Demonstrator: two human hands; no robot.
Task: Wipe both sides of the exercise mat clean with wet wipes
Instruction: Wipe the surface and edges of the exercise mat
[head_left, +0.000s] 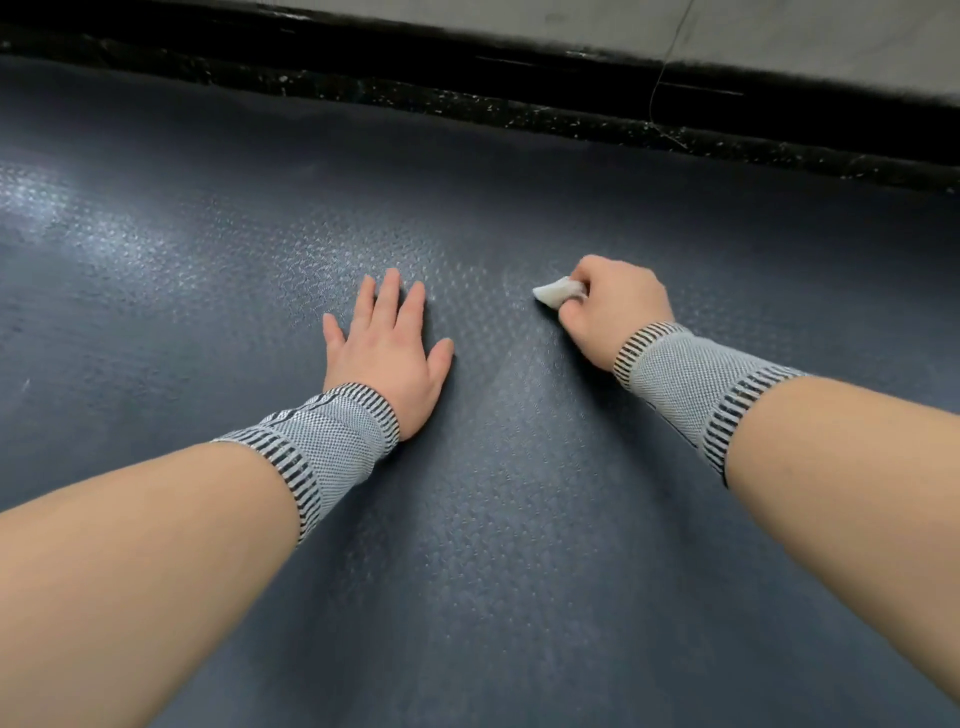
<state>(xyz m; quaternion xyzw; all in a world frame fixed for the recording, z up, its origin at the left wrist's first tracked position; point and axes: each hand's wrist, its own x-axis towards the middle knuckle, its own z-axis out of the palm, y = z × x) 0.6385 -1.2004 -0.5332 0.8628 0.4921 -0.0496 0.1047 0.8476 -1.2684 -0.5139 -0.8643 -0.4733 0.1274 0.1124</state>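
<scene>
A dark blue-grey exercise mat (493, 519) with a fine embossed texture fills most of the view and lies flat on the floor. My left hand (389, 348) rests palm down on it with fingers straight and spread. To its right, my right hand (610, 306) grips a crumpled white wet wipe (556, 292), and the wipe's tip touches the mat. Both wrists wear grey knitted bands with black stripes. A wet sheen shows on the mat at the far left.
Beyond the mat's far edge runs a strip of black speckled floor (571, 111), then a black baseboard and a pale grey wall (779, 31). A thin cord (662, 78) hangs down the wall at the upper right.
</scene>
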